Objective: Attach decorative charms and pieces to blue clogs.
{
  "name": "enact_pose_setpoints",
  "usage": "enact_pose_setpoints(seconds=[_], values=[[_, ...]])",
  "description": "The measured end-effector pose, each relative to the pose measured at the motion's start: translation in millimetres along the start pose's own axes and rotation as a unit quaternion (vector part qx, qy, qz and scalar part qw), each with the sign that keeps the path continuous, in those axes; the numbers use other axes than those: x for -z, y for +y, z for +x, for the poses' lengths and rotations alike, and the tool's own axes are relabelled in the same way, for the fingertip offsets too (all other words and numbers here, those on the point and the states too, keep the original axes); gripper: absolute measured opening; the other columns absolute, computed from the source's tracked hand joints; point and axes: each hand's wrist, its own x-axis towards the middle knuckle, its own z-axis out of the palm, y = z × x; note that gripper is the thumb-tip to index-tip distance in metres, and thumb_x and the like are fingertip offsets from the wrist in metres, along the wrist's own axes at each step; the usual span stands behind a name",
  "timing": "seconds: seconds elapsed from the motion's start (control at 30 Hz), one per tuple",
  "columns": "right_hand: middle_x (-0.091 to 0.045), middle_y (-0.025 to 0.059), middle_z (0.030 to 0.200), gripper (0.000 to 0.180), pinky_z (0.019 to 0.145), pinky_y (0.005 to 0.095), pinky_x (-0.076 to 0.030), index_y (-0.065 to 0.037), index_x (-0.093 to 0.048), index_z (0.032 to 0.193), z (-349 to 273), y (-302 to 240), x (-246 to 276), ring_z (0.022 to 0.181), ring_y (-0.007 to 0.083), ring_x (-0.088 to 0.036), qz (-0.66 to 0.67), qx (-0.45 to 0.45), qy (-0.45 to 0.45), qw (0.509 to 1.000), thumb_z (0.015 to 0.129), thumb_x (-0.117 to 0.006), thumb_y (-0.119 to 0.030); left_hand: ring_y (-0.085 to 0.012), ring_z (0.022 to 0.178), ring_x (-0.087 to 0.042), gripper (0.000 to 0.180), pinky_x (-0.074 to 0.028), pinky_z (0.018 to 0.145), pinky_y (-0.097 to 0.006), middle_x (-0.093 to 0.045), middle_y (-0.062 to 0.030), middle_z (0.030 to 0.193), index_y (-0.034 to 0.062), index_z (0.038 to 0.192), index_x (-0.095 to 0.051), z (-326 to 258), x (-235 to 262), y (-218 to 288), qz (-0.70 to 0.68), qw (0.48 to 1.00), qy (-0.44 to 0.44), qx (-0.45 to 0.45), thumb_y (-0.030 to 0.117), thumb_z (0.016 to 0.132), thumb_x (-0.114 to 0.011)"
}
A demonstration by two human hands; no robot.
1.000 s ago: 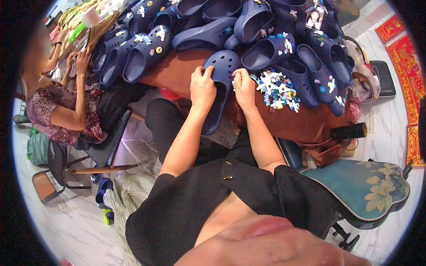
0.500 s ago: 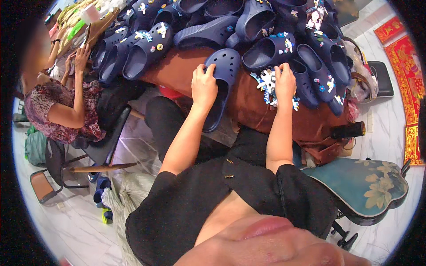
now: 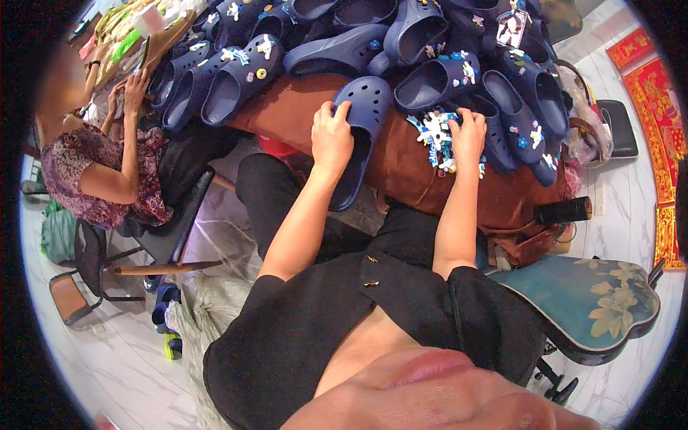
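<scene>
My left hand (image 3: 332,141) grips a navy clog (image 3: 367,107) by its left side, thumb over the rim. The clog's toe points away from me, and the holes in its upper show no charms. Just right of it, a small heap of white, blue and yellow shoe charms (image 3: 434,140) lies on the brown-covered table (image 3: 401,175). Over the heap's right edge is my right hand (image 3: 469,138), its fingers bent and apart. No charm shows between them, though the fingers hide part of the heap.
Many navy clogs decorated with charms (image 3: 240,82) crowd the table's far side and right end. A black cylinder (image 3: 564,210) is at the right edge. A seated person (image 3: 100,165) works at the left. A flowered blue-green chair (image 3: 584,304) stands at my right.
My right hand has shifted slightly right over the charm heap, and its fingers have spread, uncovering more charms. My left hand keeps its hold on the clog, almost unmoved.
</scene>
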Motion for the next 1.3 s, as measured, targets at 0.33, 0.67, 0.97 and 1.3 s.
enact_pose_setpoints(seconds=[0.33, 0.67, 0.97, 1.3], values=[[-0.060, 0.0146, 0.109, 0.026, 0.094, 0.0439, -0.044, -0.005, -0.070, 0.107, -17, 8, 16, 0.105, 0.0347, -0.055, 0.054, 0.053, 0.055, 0.996, 0.084, -0.074, -0.017, -0.0413, 0.113, -0.053, 0.060, -0.045, 0.099, -0.047, -0.058, -0.0234, 0.117, 0.0099, 0.127, -0.066, 13, 3, -7, -0.064, 0.997, 0.015, 0.029, -0.015, 0.073, -0.055], [-0.061, 0.0140, 0.109, 0.022, 0.093, 0.0434, -0.045, -0.004, -0.069, 0.105, -33, 2, 22, 0.105, 0.0330, -0.055, 0.072, 0.060, 0.047, 0.994, 0.085, -0.072, -0.013, -0.0505, 0.135, -0.030, 0.076, -0.031, 0.107, -0.065, -0.043, -0.0239, 0.138, 0.0252, 0.138, -0.058, 1, 1, 14, -0.042, 0.998, -0.006, 0.052, -0.015, 0.074, -0.054], [-0.063, 0.0110, 0.107, 0.017, 0.093, 0.0404, -0.045, -0.005, -0.071, 0.101, -39, -16, 59, 0.104, 0.0296, -0.056, 0.119, 0.089, 0.076, 0.986, 0.085, -0.071, -0.010, -0.0493, 0.136, -0.030, 0.077, -0.031, 0.111, -0.059, -0.047, -0.0233, 0.134, 0.0256, 0.145, -0.049, 3, 17, 9, -0.085, 0.993, -0.084, 0.006, 0.013, 0.073, -0.075], [-0.067, 0.0069, 0.084, 0.009, 0.063, 0.0260, -0.044, -0.003, -0.073, 0.093, -63, -16, 225, 0.067, 0.0102, -0.058, 0.647, 0.354, -0.169, 0.653, 0.088, -0.069, -0.009, -0.0331, 0.099, -0.066, 0.047, -0.053, 0.085, -0.042, -0.068, -0.0163, 0.100, -0.0052, 0.107, -0.067, 13, 239, 27, -0.641, 0.646, -0.270, -0.315, 0.039, 0.092, -0.070]])
